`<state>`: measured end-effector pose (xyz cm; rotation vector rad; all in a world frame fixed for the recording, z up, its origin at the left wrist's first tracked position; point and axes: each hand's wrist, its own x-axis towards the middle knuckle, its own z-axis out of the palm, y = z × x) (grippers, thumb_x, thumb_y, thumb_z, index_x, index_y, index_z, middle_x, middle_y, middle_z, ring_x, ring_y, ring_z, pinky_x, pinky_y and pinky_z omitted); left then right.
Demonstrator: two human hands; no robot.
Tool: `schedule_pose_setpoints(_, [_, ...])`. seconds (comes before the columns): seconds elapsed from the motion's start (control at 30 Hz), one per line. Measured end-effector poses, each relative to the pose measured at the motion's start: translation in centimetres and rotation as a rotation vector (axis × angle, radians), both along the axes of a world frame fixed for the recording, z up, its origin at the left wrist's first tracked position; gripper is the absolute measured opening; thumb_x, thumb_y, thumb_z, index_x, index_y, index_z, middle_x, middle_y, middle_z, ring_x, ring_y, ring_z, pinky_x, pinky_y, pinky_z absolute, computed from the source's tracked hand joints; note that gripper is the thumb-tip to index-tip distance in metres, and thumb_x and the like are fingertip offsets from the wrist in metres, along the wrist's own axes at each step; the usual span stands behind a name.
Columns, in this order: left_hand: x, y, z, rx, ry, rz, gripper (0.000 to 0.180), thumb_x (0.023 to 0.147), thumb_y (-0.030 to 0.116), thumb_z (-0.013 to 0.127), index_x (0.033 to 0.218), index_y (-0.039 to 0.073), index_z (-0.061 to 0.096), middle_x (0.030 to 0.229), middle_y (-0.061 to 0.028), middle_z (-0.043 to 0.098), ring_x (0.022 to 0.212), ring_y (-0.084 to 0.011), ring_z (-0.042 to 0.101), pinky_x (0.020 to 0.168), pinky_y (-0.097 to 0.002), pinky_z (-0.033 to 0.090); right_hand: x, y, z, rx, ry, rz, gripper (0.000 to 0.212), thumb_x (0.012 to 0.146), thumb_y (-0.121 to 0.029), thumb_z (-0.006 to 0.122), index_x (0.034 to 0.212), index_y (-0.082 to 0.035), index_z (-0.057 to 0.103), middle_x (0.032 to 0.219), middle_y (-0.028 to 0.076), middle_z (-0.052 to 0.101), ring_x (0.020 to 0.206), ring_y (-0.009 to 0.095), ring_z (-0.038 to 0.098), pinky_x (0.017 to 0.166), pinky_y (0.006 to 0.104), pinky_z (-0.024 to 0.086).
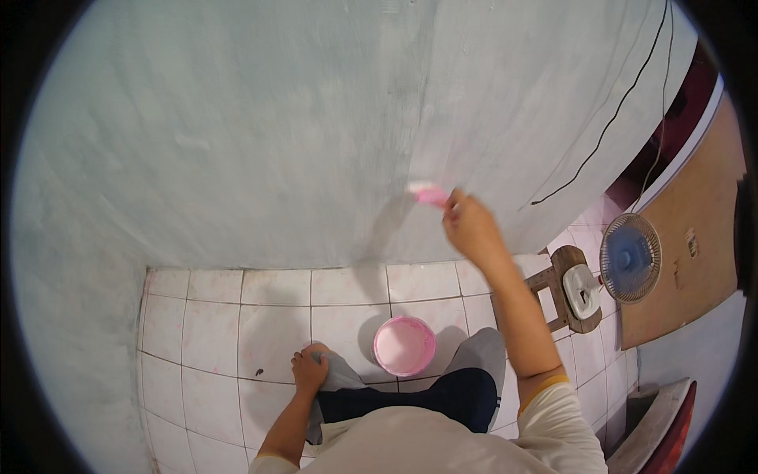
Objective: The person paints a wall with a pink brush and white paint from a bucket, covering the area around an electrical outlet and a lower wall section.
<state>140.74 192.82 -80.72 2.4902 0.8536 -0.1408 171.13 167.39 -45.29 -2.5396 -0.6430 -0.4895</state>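
A pink paintbrush (430,195) is in my right hand (470,225), the fingers closed round its handle. Its pale bristle end meets or nearly meets the wall (316,142); motion blur hides whether they touch. The wall is grey-blue with streaky whitish patches. My left hand (309,370) lies on my left knee, fingers spread and nothing in it. Between my legs a pink-rimmed bucket (405,346) stands upright on the tiles, with pale pink paint inside.
White floor tiles (272,325) run along the wall's foot. At right, a small wooden stool (565,265) carries a fan (630,258) with blue blades. A dark cable (604,134) hangs down the wall. A brown board (687,237) leans farther right.
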Motion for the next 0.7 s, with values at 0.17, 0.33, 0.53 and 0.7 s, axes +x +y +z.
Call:
schedule_pose_setpoints(0.17, [0.0,-0.1,-0.2,0.021,-0.015,0.001,0.059,0.084,0.038,0.059,0.120,-0.008,0.049,0.115,-0.0263,0.052,0.109,-0.0416,0.051,0.091,-0.0522,0.046,2.3,1.9,-8.0,-0.148,0.151,-0.058,0.015,0.080,-0.010,0.059,0.093,-0.003,0.055,0.082,0.026,0.060,0.076,0.044,0.061,0.069,0.0517,0.050])
schedule_pose_setpoints(0.33, [0.1,0.0,-0.9,0.046,0.018,0.015,0.061,0.083,0.040,0.059,0.121,-0.007,0.049,0.116,-0.0256,0.052,0.110,-0.0419,0.051,0.091,-0.0522,0.046,4.3,3.1,-4.2,-0.126,0.040,-0.053,0.013,0.081,-0.010,0.059,0.090,-0.002,0.056,0.079,0.025,0.061,0.074,0.044,0.061,0.069,0.0522,0.049])
schedule_pose_setpoints(0.53, [-0.1,0.1,-0.2,0.036,0.064,0.031,0.063,0.083,0.041,0.059,0.122,-0.007,0.048,0.118,-0.0253,0.051,0.112,-0.0411,0.049,0.092,-0.0521,0.046,5.0,3.9,11.5,-0.145,-0.172,-0.005,0.010,0.080,-0.011,0.061,0.082,-0.002,0.061,0.080,0.023,0.065,0.079,0.041,0.063,0.069,0.0486,0.049])
schedule_pose_setpoints(0.7, [-0.1,0.1,-0.8,0.038,0.043,0.011,0.063,0.083,0.042,0.058,0.123,-0.007,0.048,0.119,-0.0258,0.050,0.113,-0.0412,0.049,0.092,-0.0527,0.046,4.0,3.5,25.0,-0.171,-0.365,-0.012,0.016,0.079,-0.016,0.066,0.086,-0.002,0.064,0.072,0.017,0.064,0.068,0.031,0.062,0.063,0.0395,0.048])
